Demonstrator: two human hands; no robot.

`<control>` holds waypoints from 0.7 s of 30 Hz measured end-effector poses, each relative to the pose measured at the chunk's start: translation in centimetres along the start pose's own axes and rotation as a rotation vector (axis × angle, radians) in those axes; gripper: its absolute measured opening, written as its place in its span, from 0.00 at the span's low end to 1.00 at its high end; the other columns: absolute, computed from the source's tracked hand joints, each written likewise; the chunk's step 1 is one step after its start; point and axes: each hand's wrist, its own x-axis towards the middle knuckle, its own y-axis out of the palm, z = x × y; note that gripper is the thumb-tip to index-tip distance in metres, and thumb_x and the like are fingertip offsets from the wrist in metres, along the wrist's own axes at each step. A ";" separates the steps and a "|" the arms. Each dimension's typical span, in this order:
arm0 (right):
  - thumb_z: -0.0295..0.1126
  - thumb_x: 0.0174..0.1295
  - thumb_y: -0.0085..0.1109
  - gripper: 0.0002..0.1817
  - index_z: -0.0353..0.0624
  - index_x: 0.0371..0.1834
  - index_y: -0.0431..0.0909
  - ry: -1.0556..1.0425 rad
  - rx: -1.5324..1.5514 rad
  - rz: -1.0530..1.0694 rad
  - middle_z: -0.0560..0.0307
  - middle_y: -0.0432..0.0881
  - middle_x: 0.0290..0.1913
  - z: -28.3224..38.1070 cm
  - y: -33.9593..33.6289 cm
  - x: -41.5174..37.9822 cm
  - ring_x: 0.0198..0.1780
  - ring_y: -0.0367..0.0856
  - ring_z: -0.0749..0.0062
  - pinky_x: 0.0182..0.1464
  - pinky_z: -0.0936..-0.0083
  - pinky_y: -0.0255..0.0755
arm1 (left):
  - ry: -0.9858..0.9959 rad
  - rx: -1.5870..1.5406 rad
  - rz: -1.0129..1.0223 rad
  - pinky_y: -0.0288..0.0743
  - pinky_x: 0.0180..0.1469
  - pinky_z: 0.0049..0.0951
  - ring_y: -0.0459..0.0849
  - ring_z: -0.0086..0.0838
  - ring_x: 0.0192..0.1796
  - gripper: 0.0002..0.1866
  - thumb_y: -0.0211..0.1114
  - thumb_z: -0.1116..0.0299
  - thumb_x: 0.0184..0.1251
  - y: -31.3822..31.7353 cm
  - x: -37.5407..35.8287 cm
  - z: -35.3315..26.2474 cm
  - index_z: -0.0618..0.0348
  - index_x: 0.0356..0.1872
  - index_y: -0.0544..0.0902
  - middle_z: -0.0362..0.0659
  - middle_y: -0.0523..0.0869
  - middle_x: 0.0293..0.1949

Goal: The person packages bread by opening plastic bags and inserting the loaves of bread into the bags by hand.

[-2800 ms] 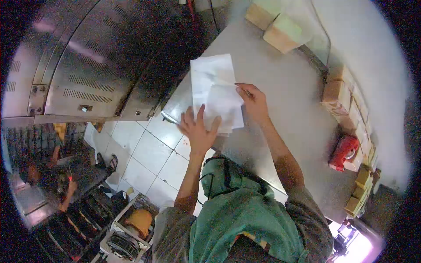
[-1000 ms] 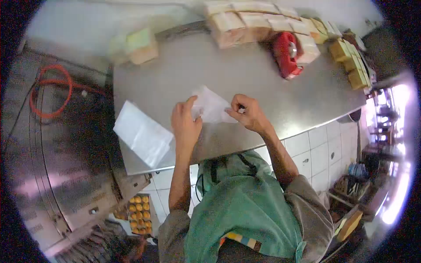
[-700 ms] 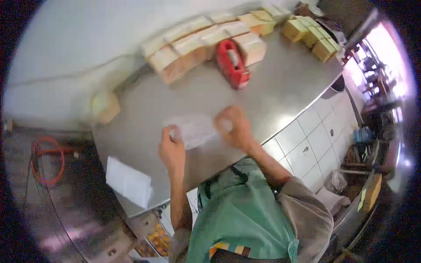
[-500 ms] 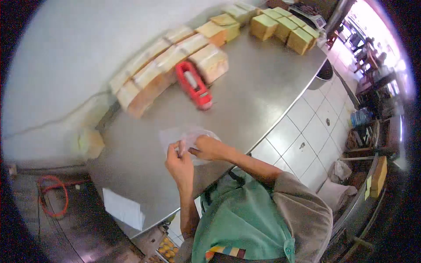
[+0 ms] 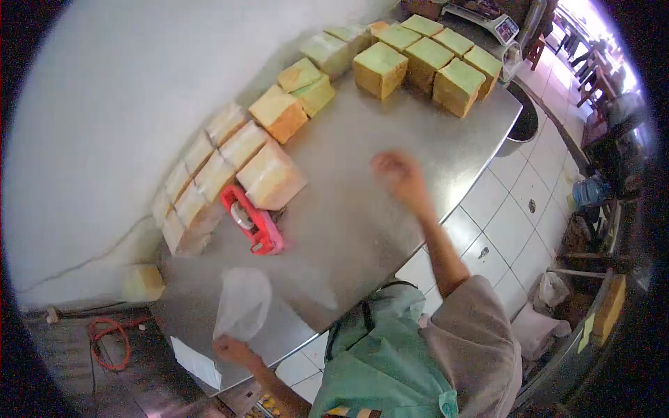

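Note:
My left hand [image 5: 235, 350], at the lower left of the metal table [image 5: 341, 230], is closed on the edge of a clear plastic bag [image 5: 244, 303], which billows above the tabletop. My right hand [image 5: 398, 172] is over the middle of the table, blurred by motion, holding nothing that I can make out; its finger positions are smeared. Beyond it stand unwrapped bread loaves [image 5: 380, 70], with greenish tops. A red tape dispenser [image 5: 252, 221] lies beside the wrapped loaves [image 5: 272, 174] along the wall.
White sheets [image 5: 196, 364] lie at the table's lower left corner. A scale [image 5: 488, 24] stands at the far end. One loaf [image 5: 144, 283] sits near the left wall. A dark bin [image 5: 523, 125] is beyond the right edge, above the tiled floor.
My hands, together over the plastic before, are now apart. The right has moved away toward the unwrapped loaves, the left toward the lower left with the bag. The view has shifted.

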 end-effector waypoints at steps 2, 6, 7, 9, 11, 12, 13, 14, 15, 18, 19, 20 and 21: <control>0.41 0.65 0.60 0.17 0.37 0.45 0.80 0.103 -0.051 -0.636 0.52 0.83 0.42 -10.2 -7.8 7.1 0.43 0.80 0.67 0.47 0.73 0.73 | -0.004 0.183 -0.103 0.70 0.32 0.33 0.73 0.30 0.30 0.12 0.56 0.66 0.69 -1.6 -0.5 2.9 0.66 0.43 0.77 0.44 0.76 0.31; 0.53 0.71 0.47 0.29 0.32 0.49 0.77 0.323 -0.200 -0.907 0.52 0.81 0.46 -16.7 -20.0 14.0 0.48 0.77 0.64 0.53 0.68 0.70 | 0.056 0.476 -0.249 0.69 0.29 0.34 0.73 0.31 0.30 0.16 0.57 0.59 0.70 -5.2 -0.5 9.3 0.64 0.44 0.79 0.44 0.76 0.31; 0.53 0.72 0.44 0.29 0.33 0.49 0.77 0.264 -0.098 -0.848 0.53 0.81 0.46 -19.0 -22.4 15.6 0.47 0.77 0.64 0.53 0.68 0.70 | -0.035 0.445 -0.239 0.70 0.30 0.35 0.73 0.32 0.29 0.17 0.57 0.58 0.70 -6.0 -1.2 7.6 0.64 0.44 0.79 0.45 0.76 0.30; 0.55 0.73 0.38 0.31 0.33 0.50 0.76 0.150 0.107 -0.730 0.55 0.80 0.47 -23.8 -25.4 18.4 0.47 0.77 0.63 0.52 0.69 0.70 | -0.213 0.376 -0.223 0.70 0.30 0.36 0.73 0.33 0.28 0.19 0.56 0.56 0.71 -6.9 -2.4 2.0 0.65 0.45 0.79 0.46 0.76 0.30; 0.55 0.74 0.34 0.32 0.34 0.52 0.76 0.069 0.033 -0.721 0.56 0.80 0.48 -20.8 -24.0 19.1 0.46 0.77 0.64 0.51 0.69 0.69 | -0.219 0.338 -0.223 0.70 0.29 0.36 0.73 0.33 0.27 0.21 0.56 0.54 0.70 -7.4 -3.0 1.6 0.66 0.45 0.80 0.45 0.76 0.28; 0.56 0.74 0.33 0.33 0.35 0.53 0.75 0.030 -0.009 -0.719 0.57 0.80 0.48 -19.0 -23.8 18.8 0.46 0.77 0.64 0.51 0.69 0.69 | -0.137 0.340 -0.227 0.69 0.29 0.35 0.73 0.32 0.27 0.22 0.56 0.53 0.70 -7.8 -2.6 2.7 0.66 0.44 0.80 0.44 0.76 0.27; 0.56 0.74 0.33 0.33 0.35 0.53 0.75 0.096 0.083 -0.672 0.57 0.80 0.47 -18.8 -24.1 18.4 0.45 0.77 0.65 0.50 0.69 0.68 | -0.095 0.325 -0.243 0.69 0.28 0.34 0.72 0.31 0.26 0.22 0.56 0.52 0.69 -7.9 -2.4 3.4 0.66 0.44 0.80 0.43 0.76 0.26; 0.57 0.74 0.32 0.33 0.35 0.54 0.75 0.161 0.176 -0.622 0.58 0.80 0.46 -18.8 -24.7 17.8 0.44 0.76 0.66 0.50 0.69 0.68 | -0.053 0.310 -0.258 0.68 0.27 0.33 0.71 0.31 0.26 0.23 0.57 0.51 0.69 -8.1 -2.2 4.0 0.66 0.44 0.79 0.43 0.75 0.25; 0.60 0.72 0.35 0.35 0.35 0.55 0.75 0.243 0.179 -0.592 0.53 0.80 0.48 -18.4 -25.0 17.2 0.48 0.76 0.64 0.54 0.68 0.67 | -0.049 0.280 -0.296 0.67 0.26 0.33 0.71 0.30 0.25 0.24 0.57 0.50 0.68 -7.7 -2.0 3.3 0.66 0.45 0.79 0.42 0.75 0.25; 0.64 0.68 0.39 0.40 0.35 0.59 0.75 0.321 0.026 -0.643 0.45 0.78 0.55 -18.4 -26.0 17.5 0.55 0.75 0.58 0.60 0.65 0.64 | -0.362 0.169 -0.380 0.67 0.27 0.33 0.71 0.29 0.25 0.27 0.59 0.48 0.66 -3.7 -1.9 -8.9 0.67 0.45 0.79 0.42 0.76 0.26; 0.65 0.67 0.40 0.41 0.35 0.60 0.74 0.319 -0.051 -0.687 0.44 0.77 0.57 -18.6 -26.3 17.9 0.58 0.74 0.56 0.62 0.64 0.63 | -0.438 0.130 -0.384 0.67 0.27 0.34 0.71 0.29 0.26 0.27 0.59 0.47 0.65 -3.3 -1.9 -10.3 0.68 0.45 0.79 0.43 0.76 0.27; 0.63 0.67 0.41 0.38 0.37 0.58 0.76 0.329 0.018 -0.640 0.45 0.78 0.57 -18.8 -26.2 18.7 0.59 0.74 0.58 0.62 0.65 0.63 | -0.514 0.091 -0.389 0.67 0.28 0.34 0.71 0.29 0.26 0.28 0.59 0.47 0.65 -2.9 -1.9 -11.6 0.68 0.45 0.79 0.43 0.77 0.28; 0.63 0.67 0.41 0.38 0.36 0.59 0.75 0.289 0.141 -0.574 0.46 0.78 0.57 -20.5 -27.1 20.0 0.60 0.74 0.58 0.63 0.65 0.63 | -0.535 0.072 -0.397 0.68 0.28 0.34 0.72 0.30 0.27 0.28 0.59 0.46 0.65 -3.1 -1.8 -11.1 0.68 0.46 0.79 0.44 0.77 0.29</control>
